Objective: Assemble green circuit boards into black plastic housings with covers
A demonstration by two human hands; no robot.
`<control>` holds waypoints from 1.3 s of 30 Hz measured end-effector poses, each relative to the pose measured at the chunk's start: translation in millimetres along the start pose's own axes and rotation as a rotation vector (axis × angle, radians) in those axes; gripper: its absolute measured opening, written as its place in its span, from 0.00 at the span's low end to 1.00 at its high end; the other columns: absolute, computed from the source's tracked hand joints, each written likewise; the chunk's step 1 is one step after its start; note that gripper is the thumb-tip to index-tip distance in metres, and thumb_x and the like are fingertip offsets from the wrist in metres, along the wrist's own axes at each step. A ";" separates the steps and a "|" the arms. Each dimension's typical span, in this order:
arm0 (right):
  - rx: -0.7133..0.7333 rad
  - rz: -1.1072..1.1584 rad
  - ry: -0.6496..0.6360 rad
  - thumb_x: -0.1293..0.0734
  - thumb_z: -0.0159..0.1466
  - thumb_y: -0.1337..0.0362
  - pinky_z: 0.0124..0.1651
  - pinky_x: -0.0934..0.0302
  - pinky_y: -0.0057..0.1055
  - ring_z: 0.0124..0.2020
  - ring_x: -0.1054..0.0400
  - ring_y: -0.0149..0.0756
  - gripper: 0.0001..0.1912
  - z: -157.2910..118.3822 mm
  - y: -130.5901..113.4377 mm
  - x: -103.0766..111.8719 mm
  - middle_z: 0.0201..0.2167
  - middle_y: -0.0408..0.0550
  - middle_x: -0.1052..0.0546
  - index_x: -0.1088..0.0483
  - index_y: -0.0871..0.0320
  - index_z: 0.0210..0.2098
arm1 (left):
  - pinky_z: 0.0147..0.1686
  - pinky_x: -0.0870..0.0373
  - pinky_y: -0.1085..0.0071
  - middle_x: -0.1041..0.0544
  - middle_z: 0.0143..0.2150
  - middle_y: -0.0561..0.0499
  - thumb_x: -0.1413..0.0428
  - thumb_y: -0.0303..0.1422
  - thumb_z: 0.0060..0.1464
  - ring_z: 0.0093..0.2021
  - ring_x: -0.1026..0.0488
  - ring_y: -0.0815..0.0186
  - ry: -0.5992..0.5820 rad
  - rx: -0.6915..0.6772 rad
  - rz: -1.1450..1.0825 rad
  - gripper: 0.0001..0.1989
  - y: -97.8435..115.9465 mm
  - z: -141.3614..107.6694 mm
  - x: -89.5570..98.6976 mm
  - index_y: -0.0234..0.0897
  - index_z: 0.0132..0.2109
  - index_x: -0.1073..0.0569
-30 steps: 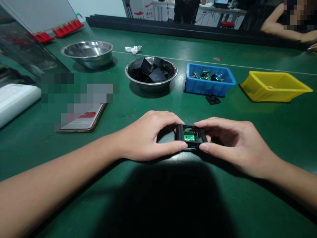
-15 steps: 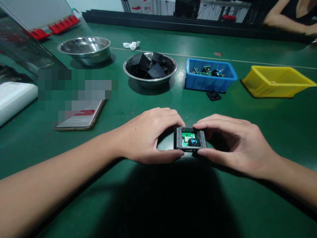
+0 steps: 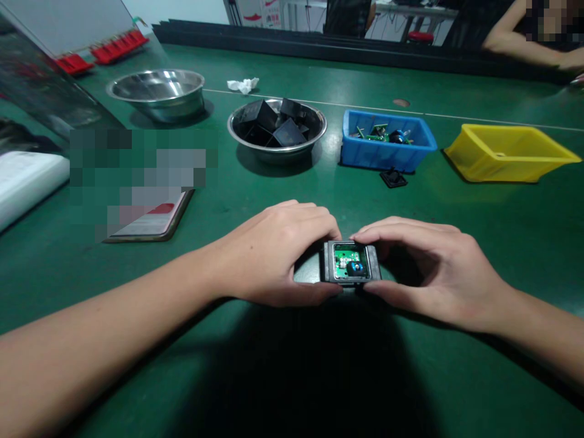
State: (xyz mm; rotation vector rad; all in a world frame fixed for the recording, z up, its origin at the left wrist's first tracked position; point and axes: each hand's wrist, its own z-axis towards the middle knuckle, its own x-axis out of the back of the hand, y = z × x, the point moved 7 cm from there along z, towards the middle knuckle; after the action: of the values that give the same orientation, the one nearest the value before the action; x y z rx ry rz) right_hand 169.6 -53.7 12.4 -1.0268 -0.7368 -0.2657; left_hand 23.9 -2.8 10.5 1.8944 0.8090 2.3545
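Observation:
A small black housing [image 3: 375,265] with a green circuit board [image 3: 342,260] and a dark coil-like part inside lies between my hands, low over the green table [image 3: 274,377]. My left hand [image 3: 283,255] grips its left side, thumb at the near edge and fingers at the far edge. On the right side my right hand [image 3: 438,274] holds it the same way, thumb near, index finger on the far edge. The housing's open face is turned up. Its underside is hidden.
A steel bowl [image 3: 278,151] holds several black boxes. Beside it are a blue bin [image 3: 383,155] with circuit boards, a small black part [image 3: 393,177] and a yellow bin [image 3: 511,164]. Farther left are another bowl [image 3: 159,106] and a phone [image 3: 155,225]. A person's arm [image 3: 520,45] rests at the back right.
The housing has tilted slightly and sits a little lower in view, with both hands still on it. My right fingertips have shifted slightly along its far edge.

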 end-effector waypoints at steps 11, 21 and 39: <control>0.032 0.032 0.018 0.24 0.59 0.62 0.47 0.28 0.34 0.46 0.23 0.42 0.22 -2.3 -2.6 0.6 0.47 0.53 0.19 0.26 0.56 0.52 | 0.41 0.37 0.68 0.22 0.41 0.49 0.39 0.46 0.53 0.41 0.27 0.61 0.011 -0.003 -0.007 0.20 2.0 -0.4 0.1 0.37 0.46 0.28; -0.007 0.053 0.002 0.24 0.59 0.61 0.47 0.27 0.36 0.46 0.23 0.44 0.22 -2.9 0.2 0.0 0.48 0.54 0.19 0.26 0.55 0.53 | 0.42 0.37 0.67 0.22 0.42 0.48 0.39 0.46 0.51 0.42 0.26 0.60 0.001 0.024 -0.020 0.19 1.7 0.3 -0.3 0.38 0.45 0.28; 0.003 0.068 -0.005 0.24 0.59 0.61 0.49 0.27 0.38 0.47 0.23 0.44 0.22 -1.7 0.4 -0.6 0.48 0.54 0.19 0.26 0.56 0.52 | 0.41 0.38 0.67 0.22 0.41 0.48 0.39 0.45 0.51 0.41 0.26 0.61 -0.006 0.028 -0.013 0.19 2.2 0.5 0.3 0.38 0.45 0.28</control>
State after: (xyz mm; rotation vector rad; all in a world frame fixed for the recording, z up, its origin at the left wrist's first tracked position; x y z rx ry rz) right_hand 170.0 -55.1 11.2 -1.0483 -0.7054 -0.2038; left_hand 24.9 -4.4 11.7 1.8993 0.8557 2.3417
